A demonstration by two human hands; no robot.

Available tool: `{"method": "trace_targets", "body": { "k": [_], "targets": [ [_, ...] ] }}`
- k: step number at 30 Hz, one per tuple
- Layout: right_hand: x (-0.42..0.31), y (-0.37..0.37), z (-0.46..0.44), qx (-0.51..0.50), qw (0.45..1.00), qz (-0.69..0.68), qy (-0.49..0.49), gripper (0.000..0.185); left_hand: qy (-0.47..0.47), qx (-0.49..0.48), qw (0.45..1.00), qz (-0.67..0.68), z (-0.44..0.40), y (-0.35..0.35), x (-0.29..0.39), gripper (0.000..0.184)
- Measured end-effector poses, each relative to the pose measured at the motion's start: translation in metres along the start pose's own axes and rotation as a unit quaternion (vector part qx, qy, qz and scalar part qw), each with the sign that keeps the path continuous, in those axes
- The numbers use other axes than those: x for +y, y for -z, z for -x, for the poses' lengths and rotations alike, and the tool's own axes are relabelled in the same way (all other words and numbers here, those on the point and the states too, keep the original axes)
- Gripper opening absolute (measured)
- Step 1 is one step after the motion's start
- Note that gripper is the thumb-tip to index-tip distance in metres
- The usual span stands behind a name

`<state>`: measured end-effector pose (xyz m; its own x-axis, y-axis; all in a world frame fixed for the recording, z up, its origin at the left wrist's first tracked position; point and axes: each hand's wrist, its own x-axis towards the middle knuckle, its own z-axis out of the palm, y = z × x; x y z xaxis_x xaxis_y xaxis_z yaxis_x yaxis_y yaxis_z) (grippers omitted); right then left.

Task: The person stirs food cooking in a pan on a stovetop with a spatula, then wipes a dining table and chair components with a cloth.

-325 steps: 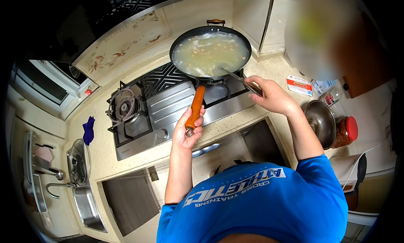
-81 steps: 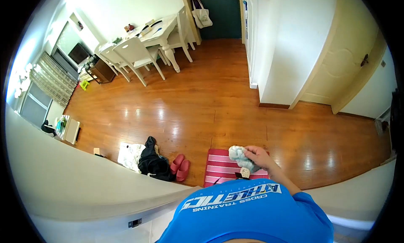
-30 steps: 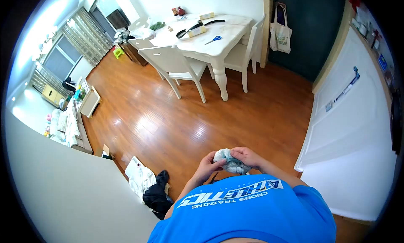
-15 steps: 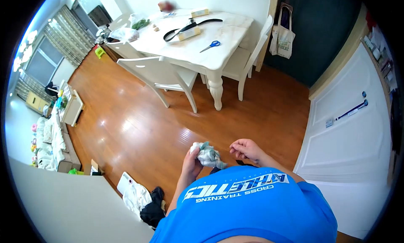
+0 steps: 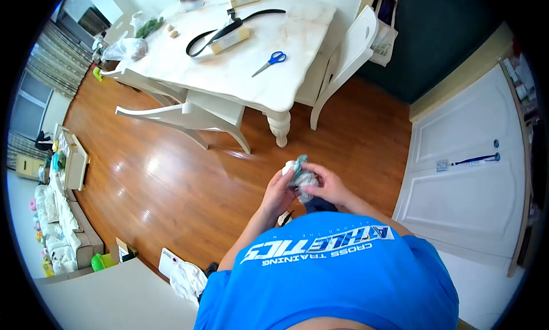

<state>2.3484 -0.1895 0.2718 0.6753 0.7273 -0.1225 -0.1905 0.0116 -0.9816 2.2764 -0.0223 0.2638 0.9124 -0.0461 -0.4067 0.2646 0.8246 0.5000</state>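
Observation:
A crumpled white and teal cloth [image 5: 305,181] is held in front of my chest, above the wooden floor. My left hand [image 5: 278,192] grips its left side, with the fingers bent around it. On the right side, my right hand [image 5: 329,185] has its thumb and fingers closed on the same cloth. Part of the cloth is hidden behind the fingers. Ahead stands a white marble-look table [image 5: 240,76], with blue-handled scissors [image 5: 270,62] near its front edge and a black strap [image 5: 227,28] farther back.
White chairs [image 5: 189,121] stand around the table. Plastic bags [image 5: 126,49], green leaves and yellow boxes lie on it. At right are white cabinet doors [image 5: 463,193]; a tote bag [image 5: 384,44] hangs by the dark door. White clothing [image 5: 187,280] lies at lower left, near a wall.
The stove and pan from the oldest frame are out of view. The table appears closer than half a second ago. My right hand, apart from the cloth then, now holds it together with my left.

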Motion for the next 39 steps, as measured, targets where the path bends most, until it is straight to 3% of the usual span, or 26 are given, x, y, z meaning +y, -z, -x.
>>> {"method": "trace_targets", "body": {
  "k": [3,7,12,14,15,17,19,20,23,25,28,30,31,33,35,36,37,39],
  "targets": [
    [-0.007,0.035,-0.048,0.038,0.999,0.008,-0.022,0.031,0.002,-0.092,0.996,0.010,-0.038,-0.004,0.015,0.036],
    [-0.014,0.086,-0.136,0.093,0.993,0.056,0.056,0.016,-0.037,0.043,0.998,-0.036,-0.066,-0.021,0.054,0.035],
    [-0.013,0.103,-0.248,0.050,0.963,0.207,0.165,0.026,-0.077,0.112,0.990,-0.048,-0.091,-0.014,0.082,0.035],
    [-0.004,0.096,-0.285,0.022,0.887,0.444,0.127,0.036,-0.076,0.128,0.988,-0.041,-0.102,-0.009,0.085,0.035],
    [0.002,0.088,-0.295,0.017,0.887,0.443,0.126,0.036,-0.075,0.136,0.987,-0.034,-0.105,-0.007,0.086,0.034],
    [0.013,0.072,-0.307,-0.037,0.818,0.542,0.186,0.043,-0.069,0.147,0.986,-0.026,-0.113,0.001,0.093,0.033],
    [0.015,0.067,-0.305,-0.119,0.803,0.528,0.249,0.043,-0.038,0.182,0.981,-0.051,-0.120,0.008,0.103,0.032],
    [0.009,0.072,-0.302,-0.114,0.801,0.532,0.248,0.042,-0.047,0.184,0.981,-0.044,-0.125,0.008,0.112,0.030],
    [0.011,0.113,-0.326,-0.012,0.745,0.614,0.261,0.035,-0.071,0.215,0.969,-0.095,-0.151,0.027,0.133,0.029],
    [-0.008,0.151,-0.349,0.074,0.766,0.621,0.148,0.035,-0.102,0.213,0.961,-0.144,-0.167,0.025,0.153,0.029],
    [-0.020,0.182,-0.368,0.176,0.722,0.661,0.102,0.034,-0.141,0.215,0.934,-0.248,-0.196,0.029,0.174,0.025],
    [-0.014,0.159,-0.351,0.158,0.726,0.657,0.127,0.034,-0.225,0.234,0.801,-0.503,-0.219,0.025,0.181,0.025],
    [-0.013,0.141,-0.338,0.137,0.733,0.647,0.157,0.033,-0.222,0.228,0.806,-0.498,-0.232,0.024,0.183,0.025],
    [-0.004,0.110,-0.321,0.032,0.777,0.601,0.183,0.031,-0.410,0.160,0.609,-0.660,-0.263,0.023,0.188,0.033],
    [-0.008,0.114,-0.331,-0.018,0.792,0.582,0.184,0.030,-0.375,0.137,0.620,-0.675,-0.285,0.032,0.185,0.035],
    [-0.010,0.118,-0.337,-0.070,0.805,0.558,0.188,0.028,-0.354,0.148,0.566,-0.730,-0.294,0.033,0.186,0.032],
    [-0.008,0.131,-0.350,-0.040,0.775,0.591,0.221,0.027,-0.330,0.159,0.509,-0.779,-0.301,0.032,0.187,0.030],
    [0.004,0.179,-0.390,0.040,0.736,0.623,0.264,0.026,-0.290,0.170,0.516,-0.788,-0.302,0.032,0.187,0.028]
  ]
}}
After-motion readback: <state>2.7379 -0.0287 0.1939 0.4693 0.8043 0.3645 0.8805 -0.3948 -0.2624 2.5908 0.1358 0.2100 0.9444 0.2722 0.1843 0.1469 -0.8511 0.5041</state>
